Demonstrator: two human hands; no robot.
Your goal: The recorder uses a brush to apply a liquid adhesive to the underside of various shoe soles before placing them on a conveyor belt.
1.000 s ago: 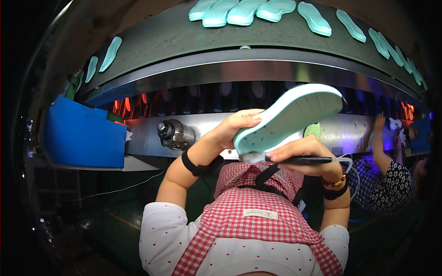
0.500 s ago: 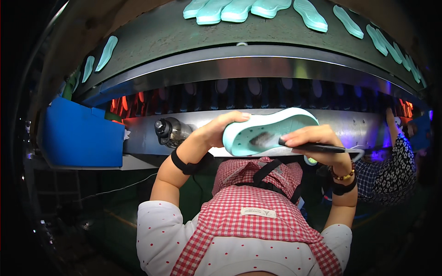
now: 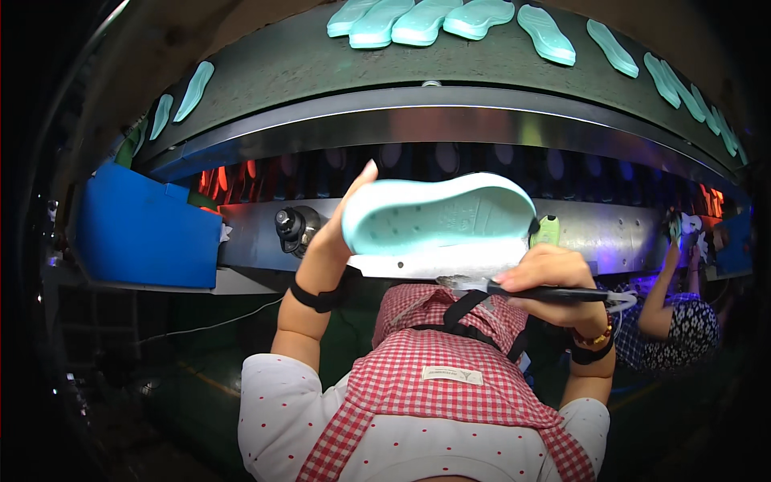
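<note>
A mint-green shoe sole (image 3: 438,217) with a raised rim is held up over the metal shelf, its hollow side facing me. My left hand (image 3: 331,239) is closed around its left end, thumb sticking up beside the rim, the other fingers mostly hidden behind it. Below the sole's right end, my right hand (image 3: 554,275) grips a brush (image 3: 474,284) by its black handle. The bristles point left and sit apart from the sole, just under the shelf's front edge. A pale cord or tube comes off the handle's right end.
Beyond the metal shelf (image 3: 594,229), a dark belt (image 3: 297,84) carries several mint-green soles (image 3: 546,36). A dark bottle (image 3: 299,229) stands left of my left hand, near a blue box (image 3: 144,233). A light-green object (image 3: 548,230) lies right of the sole. A co-worker (image 3: 683,329) is at far right.
The brush has come out of the sole's hollow and down toward me. My left hand has shifted the sole leftward and turned its hollow more toward me.
</note>
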